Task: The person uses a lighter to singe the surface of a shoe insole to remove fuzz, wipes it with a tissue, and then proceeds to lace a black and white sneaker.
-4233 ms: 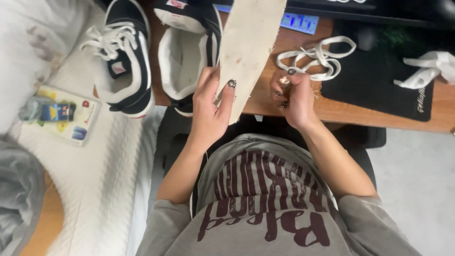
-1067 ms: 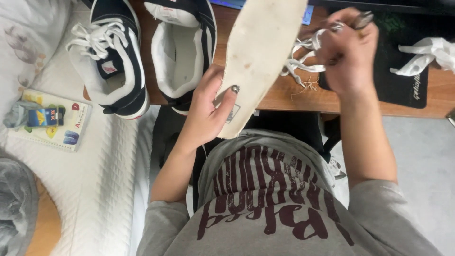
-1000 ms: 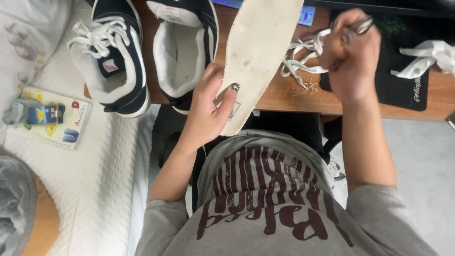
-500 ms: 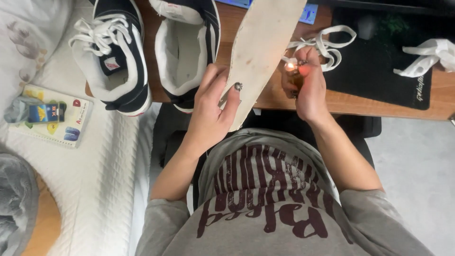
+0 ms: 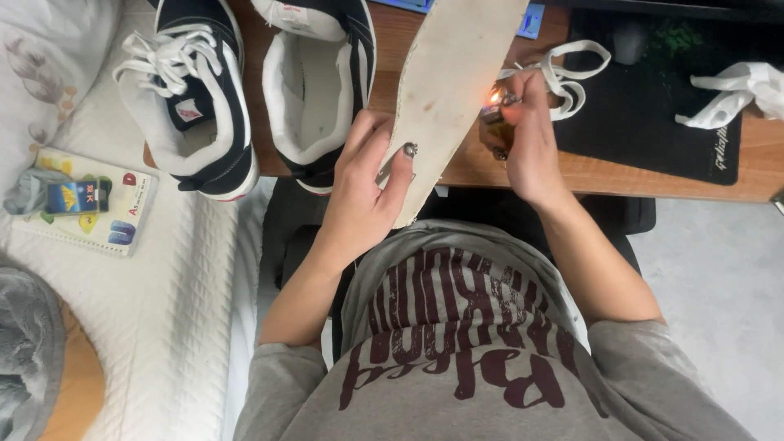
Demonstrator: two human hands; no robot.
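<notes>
Head view: left hand (image 5: 359, 192) sits centre of frame, fingers curled round the lower end of a long off-white insole (image 5: 453, 90), thumb on its face w/ a ring showing. Insole runs up and slightly right from the hand to the top edge of frame, tilted, underside scuffed w/ a few dark specks. Right hand (image 5: 531, 135) is just right of the insole, upper centre, fingers closed tight around a small lighter (image 5: 496, 110); a small orange flame shows at its top, close to the insole's right edge. Can't tell if flame touches the insole.

Behind the right hand, white shoelace (image 5: 572, 69) lies looped, partly on the wooden desk (image 5: 768, 159), partly on the black desk mat (image 5: 653, 114) in the upper right. Crumpled white tissue (image 5: 735, 86) at far upper right, on the mat's edge.

Upper left: two black-and-white sneakers. Laced sneaker (image 5: 192, 90) rests half on the white quilted bed cover (image 5: 163, 302); unlaced sneaker (image 5: 318, 82), w/o its insole, stands beside it on the desk edge, just left of the left hand. Left edge of frame: spiral notebook (image 5: 98, 212) on the bed cover w/ a small blue pack on top.
</notes>
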